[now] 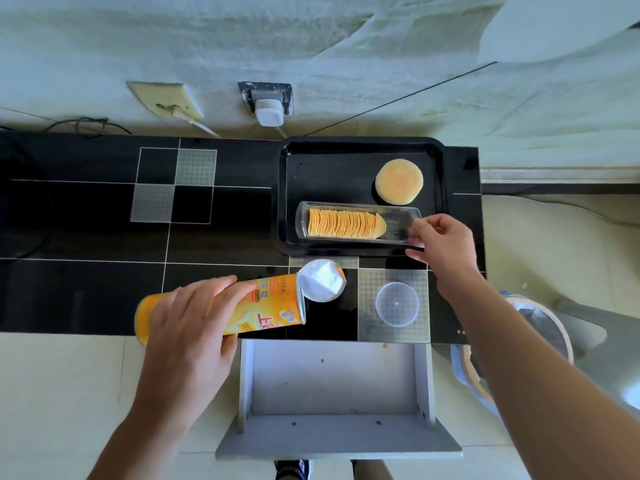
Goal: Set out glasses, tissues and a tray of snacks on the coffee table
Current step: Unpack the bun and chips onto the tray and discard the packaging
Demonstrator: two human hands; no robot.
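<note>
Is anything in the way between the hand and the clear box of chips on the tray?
No. The right hand is already pinching the end of the clear chip tray, which lies in the black tray in front of the round cake. Nothing sits between them.

Black table (pixel 86 237) — bearing tray (pixel 439 188), clear lid (pixel 397 304).

orange can (pixel 242 308), print too small to read
</note>
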